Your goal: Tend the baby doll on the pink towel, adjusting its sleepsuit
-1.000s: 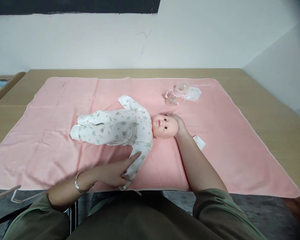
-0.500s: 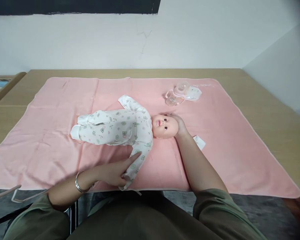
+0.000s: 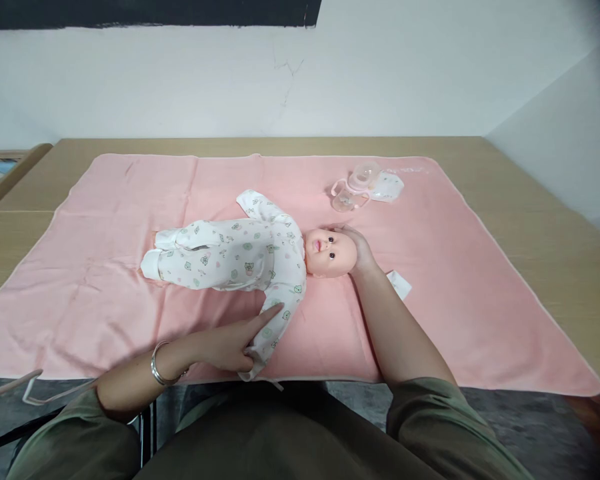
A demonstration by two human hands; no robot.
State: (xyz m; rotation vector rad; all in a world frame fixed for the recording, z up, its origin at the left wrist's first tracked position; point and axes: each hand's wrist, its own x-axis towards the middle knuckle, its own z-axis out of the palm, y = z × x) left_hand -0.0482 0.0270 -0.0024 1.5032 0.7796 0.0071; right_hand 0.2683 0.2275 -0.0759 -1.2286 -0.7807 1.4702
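The doll (image 3: 250, 257), fully dressed in a soft printed cotton romper, lies on its back at mid-frame on a pink towelling mat (image 3: 455, 280). The right hand (image 3: 360, 250) cups its smooth plastic head, fingers curved around it. The left hand (image 3: 227, 348) pinches the near sleeve cuff, forefinger extended. A clear bottle (image 3: 353, 189) lies upper right on the wooden worktop (image 3: 530, 193)

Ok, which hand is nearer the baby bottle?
Right. The right hand cups the doll's head, just below the baby bottle; the left hand holds the doll's sleeve, farther away.
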